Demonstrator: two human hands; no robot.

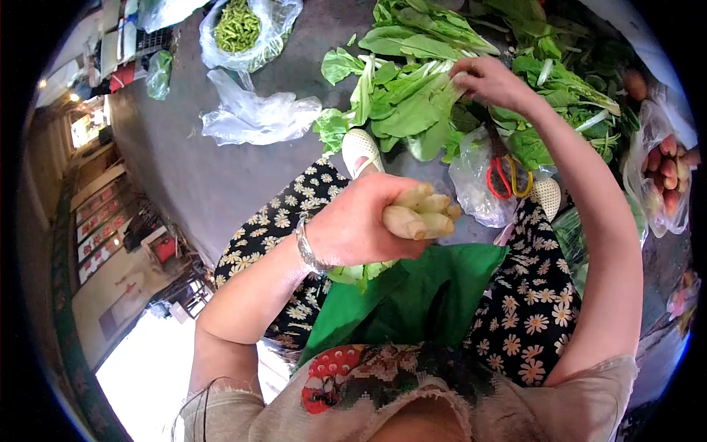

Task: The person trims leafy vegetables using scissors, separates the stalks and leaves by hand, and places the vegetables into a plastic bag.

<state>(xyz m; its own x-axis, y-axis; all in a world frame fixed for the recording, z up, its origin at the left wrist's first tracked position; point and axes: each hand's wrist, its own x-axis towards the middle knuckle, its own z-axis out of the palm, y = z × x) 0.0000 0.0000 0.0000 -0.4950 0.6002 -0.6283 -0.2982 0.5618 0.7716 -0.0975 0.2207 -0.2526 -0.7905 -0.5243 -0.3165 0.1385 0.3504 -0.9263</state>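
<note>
My left hand (pixel 357 221) is wrapped round a bunch of leafy greens (pixel 420 214). Their pale, cut stem ends point up out of the fist, and a few leaves show below it, over the green apron (pixel 434 302). Reaching forward to the right, my right hand (pixel 490 82) has its fingers closed on the stem end of a leafy green (pixel 431 107) in the heap on the floor. The fingertips are partly hidden. Scissors (pixel 508 177) with red and yellow handles lie just below that hand, beside a clear plastic bag (pixel 479 184).
A bag of green pods (pixel 237 28) stands at the upper left, with a crumpled clear bag (pixel 258 110) below it. More greens (pixel 563 85) spread to the right. At the far right is a bag of reddish produce (pixel 666 173). My white shoes (pixel 361 151) flank the work area.
</note>
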